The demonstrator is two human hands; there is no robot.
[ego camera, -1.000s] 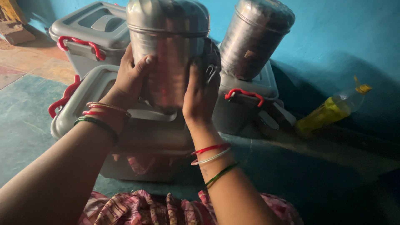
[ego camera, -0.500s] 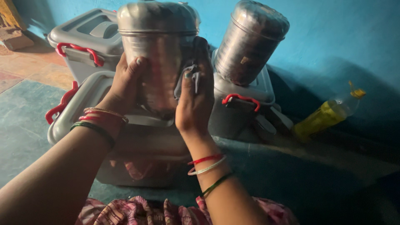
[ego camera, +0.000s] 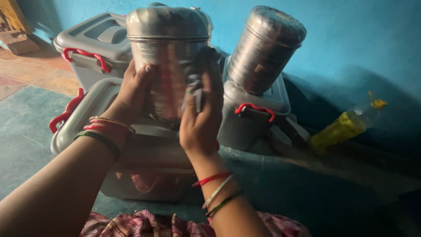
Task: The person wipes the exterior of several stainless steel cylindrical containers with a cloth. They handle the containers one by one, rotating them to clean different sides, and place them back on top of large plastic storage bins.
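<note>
The steel canister (ego camera: 169,61) stands upright on the lid of the near grey storage box (ego camera: 105,131), and since 1 second ago it sits a little nearer and larger in view. The left hand (ego camera: 131,90) has its grip wrapped on the canister's left side, steadying it. The right hand (ego camera: 201,114), which lay flat lower down before, now presses a grey cloth (ego camera: 195,85) against the front wall, higher up; the wiping looks under way. A second canister (ego camera: 265,48) sits on another box (ego camera: 252,118), a yellow bottle (ego camera: 344,127) beside.

Dim, soft focus; glare on steel canister (ego camera: 169,57), shadowed right.
</note>
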